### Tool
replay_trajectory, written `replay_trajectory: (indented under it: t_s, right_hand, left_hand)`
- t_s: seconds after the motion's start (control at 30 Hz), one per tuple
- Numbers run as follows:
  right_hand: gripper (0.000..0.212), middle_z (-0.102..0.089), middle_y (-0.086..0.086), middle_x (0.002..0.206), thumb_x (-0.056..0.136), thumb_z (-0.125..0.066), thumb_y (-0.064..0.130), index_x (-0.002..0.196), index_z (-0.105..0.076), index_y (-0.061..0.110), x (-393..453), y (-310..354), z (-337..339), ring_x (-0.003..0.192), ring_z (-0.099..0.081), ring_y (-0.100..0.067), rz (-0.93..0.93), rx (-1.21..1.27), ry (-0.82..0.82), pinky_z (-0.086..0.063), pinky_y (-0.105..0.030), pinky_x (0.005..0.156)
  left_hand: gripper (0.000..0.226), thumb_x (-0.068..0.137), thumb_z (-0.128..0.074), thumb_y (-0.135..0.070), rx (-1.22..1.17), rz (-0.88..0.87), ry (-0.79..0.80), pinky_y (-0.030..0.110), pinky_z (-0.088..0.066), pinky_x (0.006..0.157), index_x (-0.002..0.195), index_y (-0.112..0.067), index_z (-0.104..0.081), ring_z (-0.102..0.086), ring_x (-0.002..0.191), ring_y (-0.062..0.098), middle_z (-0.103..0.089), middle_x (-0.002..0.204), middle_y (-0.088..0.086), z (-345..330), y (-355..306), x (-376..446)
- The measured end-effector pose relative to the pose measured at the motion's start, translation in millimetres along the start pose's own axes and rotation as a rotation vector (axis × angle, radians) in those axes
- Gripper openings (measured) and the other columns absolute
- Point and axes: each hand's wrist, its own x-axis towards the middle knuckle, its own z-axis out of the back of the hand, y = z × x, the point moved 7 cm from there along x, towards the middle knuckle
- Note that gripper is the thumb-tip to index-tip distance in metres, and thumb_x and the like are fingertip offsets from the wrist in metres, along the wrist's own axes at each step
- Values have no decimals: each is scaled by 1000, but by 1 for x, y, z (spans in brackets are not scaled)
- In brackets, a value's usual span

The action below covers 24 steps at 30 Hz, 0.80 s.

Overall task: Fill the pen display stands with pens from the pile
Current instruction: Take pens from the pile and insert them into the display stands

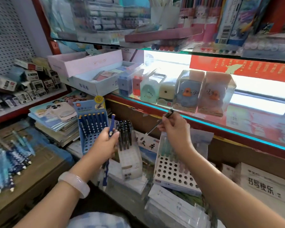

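Left hand (104, 143) gripped blue pen (109, 145); right hand (174, 129) pinched dark pen (161, 122). Pen best lowered vertical, tip-first, into empty hole of white stand (173, 175).

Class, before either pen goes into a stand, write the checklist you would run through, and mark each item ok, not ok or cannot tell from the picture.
1. Left hand holds the dark blue pen firmly: ok, fingers curl round it.
2. Right hand holds the slim dark pen: ok, pinched near its middle.
3. Blue stand has free holes: ok, its front rows are open.
4. White stand has free holes: ok, most show empty.
5. Middle stand has room: cannot tell, black pens crowd its top.
6. Which stand the slim dark pen belongs in: cannot tell.
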Motion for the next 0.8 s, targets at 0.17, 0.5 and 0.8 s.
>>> replay_trajectory:
  t_s: [0.17, 0.5, 0.8]
  right_hand:
    - [6, -68, -1, 87, 96, -49, 14, 92, -53, 16, 0, -16, -63, 81, -67, -13, 64, -162, 146, -57, -36, 78]
    - [15, -58, 3, 73, 96, -50, 22, 83, -54, 16, 12, -55, -108, 65, -54, -11, 40, -458, 208, -38, -20, 52]
    - [16, -63, -1, 80, 96, -50, 20, 81, -53, 18, 21, -58, -113, 75, -60, -14, 47, -414, 211, -49, -28, 65]
  left_hand:
    - [12, 100, -37, -16, -89, 19, -66, 19, -23, 36, 88, -18, -39, -29, 42, 9, -34, 62, 1, 42, 18, -5]
    - [11, 98, -40, -18, -86, 0, -58, 19, -25, 37, 87, -17, -41, -31, 45, 9, -35, 62, 0, 58, 43, 7]
    - [9, 98, -41, -20, -122, -13, -27, 19, -29, 39, 90, -16, -43, -35, 44, 7, -38, 61, -2, 46, 34, 13]
